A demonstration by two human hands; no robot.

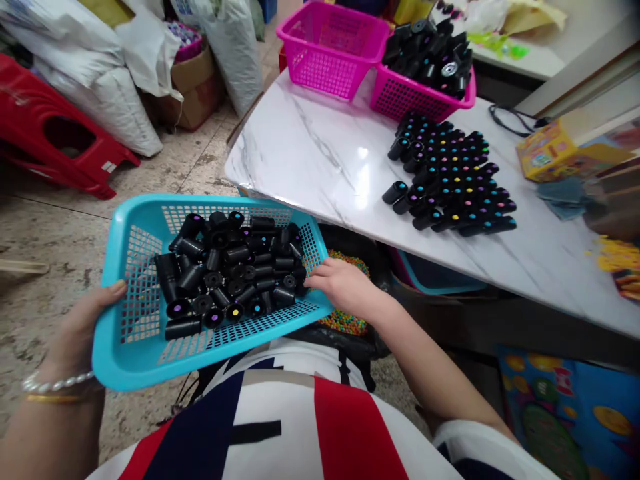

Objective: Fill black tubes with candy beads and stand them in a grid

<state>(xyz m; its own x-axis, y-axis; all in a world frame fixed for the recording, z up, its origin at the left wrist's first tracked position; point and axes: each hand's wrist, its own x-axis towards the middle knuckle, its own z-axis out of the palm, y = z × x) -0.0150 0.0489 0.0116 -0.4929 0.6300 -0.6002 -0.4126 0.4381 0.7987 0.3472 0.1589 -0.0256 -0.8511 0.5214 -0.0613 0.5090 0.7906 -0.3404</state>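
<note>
Blue plastic basket (210,360) with black cylinders (237,255).
The left hand (83,323) is gripping its left rim; the right hand (345,287) is at right edge, grip unclear.

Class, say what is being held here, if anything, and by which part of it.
The blue basket: the left hand grips the rim at its left end; the right hand is at the right end, its grip unclear.

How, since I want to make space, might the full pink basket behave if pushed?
The full pink basket would probably slide upright, sitting low and wide on the smooth-looking table. Heaped with black tubes, it may feel fairly heavy. A jerk could send the top ones rolling, as they're round and piled above the rim.
</note>
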